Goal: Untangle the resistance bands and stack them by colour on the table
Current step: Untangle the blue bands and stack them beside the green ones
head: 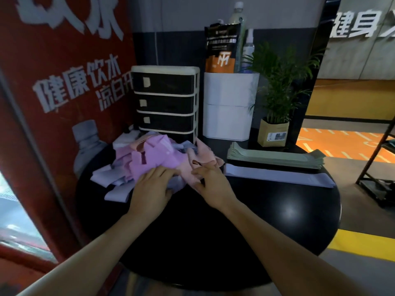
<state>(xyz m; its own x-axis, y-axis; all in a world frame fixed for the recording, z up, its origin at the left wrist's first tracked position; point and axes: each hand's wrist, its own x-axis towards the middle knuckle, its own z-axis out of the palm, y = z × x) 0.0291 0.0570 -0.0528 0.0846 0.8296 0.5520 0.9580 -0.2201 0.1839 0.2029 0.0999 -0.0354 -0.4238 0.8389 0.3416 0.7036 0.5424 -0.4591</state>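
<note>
A tangled heap of resistance bands (149,159) in purple, pink and pale lavender lies at the back left of the round black table (267,214). My left hand (152,189) rests on the near side of the heap, fingers spread over a purple band. My right hand (210,183) pinches a pink band (203,157) at the heap's right edge. To the right, a neat stack of green bands (275,158) lies flat, and a flat lavender stack (277,175) lies just in front of it.
Behind the heap stands a small drawer unit (165,101). A white container (229,105) with a pouch and bottles, and a potted plant (274,131), stand at the table's back. A red wall poster (64,82) is close on the left. A dark rack (376,167) stands right.
</note>
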